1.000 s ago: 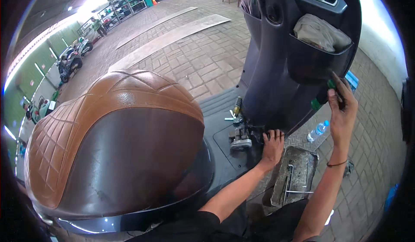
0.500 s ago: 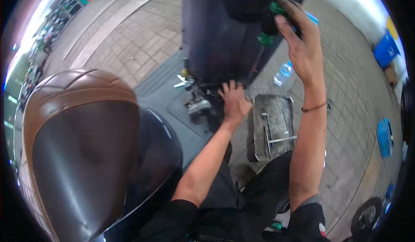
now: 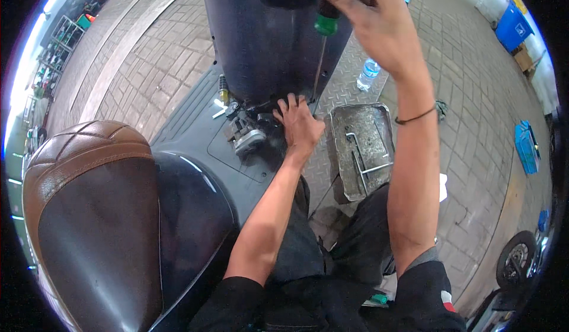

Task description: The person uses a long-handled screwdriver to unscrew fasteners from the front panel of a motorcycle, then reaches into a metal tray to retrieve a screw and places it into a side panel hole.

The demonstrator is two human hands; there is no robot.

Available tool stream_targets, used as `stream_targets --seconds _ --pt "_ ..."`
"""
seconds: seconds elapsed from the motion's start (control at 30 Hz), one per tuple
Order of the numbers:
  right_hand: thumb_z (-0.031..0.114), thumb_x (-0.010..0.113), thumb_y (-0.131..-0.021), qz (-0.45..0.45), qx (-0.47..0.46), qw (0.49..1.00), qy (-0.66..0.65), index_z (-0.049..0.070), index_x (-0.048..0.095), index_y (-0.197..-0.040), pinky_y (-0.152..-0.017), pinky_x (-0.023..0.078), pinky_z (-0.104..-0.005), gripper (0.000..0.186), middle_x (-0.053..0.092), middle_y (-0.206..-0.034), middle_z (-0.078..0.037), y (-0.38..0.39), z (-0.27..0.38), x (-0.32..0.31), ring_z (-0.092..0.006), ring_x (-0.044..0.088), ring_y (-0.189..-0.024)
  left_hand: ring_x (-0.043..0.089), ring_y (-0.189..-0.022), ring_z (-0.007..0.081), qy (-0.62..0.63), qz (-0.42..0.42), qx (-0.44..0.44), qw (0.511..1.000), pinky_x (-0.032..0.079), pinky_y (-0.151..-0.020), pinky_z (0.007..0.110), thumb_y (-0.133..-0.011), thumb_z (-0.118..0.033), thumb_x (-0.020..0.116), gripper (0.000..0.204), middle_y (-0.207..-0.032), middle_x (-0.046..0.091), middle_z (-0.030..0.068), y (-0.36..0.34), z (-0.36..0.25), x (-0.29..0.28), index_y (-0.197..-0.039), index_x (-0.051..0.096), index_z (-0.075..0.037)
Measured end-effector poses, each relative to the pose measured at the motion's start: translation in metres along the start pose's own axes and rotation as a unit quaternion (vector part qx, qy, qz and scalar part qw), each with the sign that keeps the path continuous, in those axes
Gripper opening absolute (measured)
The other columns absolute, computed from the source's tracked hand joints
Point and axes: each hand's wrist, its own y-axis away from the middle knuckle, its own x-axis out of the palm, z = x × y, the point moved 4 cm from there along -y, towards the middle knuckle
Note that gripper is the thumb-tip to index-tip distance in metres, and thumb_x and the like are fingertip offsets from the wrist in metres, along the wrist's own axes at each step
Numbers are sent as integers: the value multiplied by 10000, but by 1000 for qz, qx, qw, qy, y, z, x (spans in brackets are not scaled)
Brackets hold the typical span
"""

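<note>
My right hand (image 3: 388, 32) is closed around the green-and-black handle of a screwdriver (image 3: 326, 25) at the upper middle. The screwdriver's thin shaft points down along the right side of a scooter's dark front panel (image 3: 261, 47), its tip close to the panel's lower right edge. Just left of that tip, my left hand (image 3: 301, 129) rests at the panel's foot with its fingers spread. Its fingertips touch the lower edge; what lies beneath them is hidden. Beside it on the grey footboard (image 3: 192, 127) lies a metal mechanical part (image 3: 246, 136).
A yellow-and-black screwdriver (image 3: 223, 89) lies left of the metal part. A worn metal tray (image 3: 373, 133) with hex keys stands right of my left arm, a water bottle (image 3: 368, 74) behind it. The brown scooter seat (image 3: 95, 225) fills the lower left. A blue toolbox (image 3: 526, 147) sits far right.
The screwdriver in my right hand has swung from a blurred tilt to nearly upright, its shaft lower along the panel. My left hand keeps its place at the panel's foot. The whole view has shifted.
</note>
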Motion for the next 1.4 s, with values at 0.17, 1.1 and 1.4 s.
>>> stream_targets --seconds 0.17,1.1,1.4 --pt "152 739 -895 -32 -77 993 80 28 686 -1205 -770 495 -317 338 570 -936 -108 4 1 -2 -225 618 -918 441 -1179 391 1 16 -8 1000 354 -1003 585 -643 -159 742 561 -1178 514 181 -2 -8 0 -1157 630 34" --pt "167 785 -856 -109 -136 977 122 26 686 -1212 -780 534 -333 395 642 -1043 -151 19 2 -4 -231 658 -939 427 -1229 425 2 29 -17 999 315 -1056 653 -655 -169 724 587 -1257 506 214 2 -10 3 -1196 616 30" --pt "197 772 -875 -62 -158 955 244 82 651 -1310 -808 469 -291 467 630 -1036 -65 3 -10 20 -153 566 -842 376 -1385 451 -106 20 -14 994 259 -1098 696 -747 -345 636 711 -1464 460 225 1 15 24 -1361 535 -1"
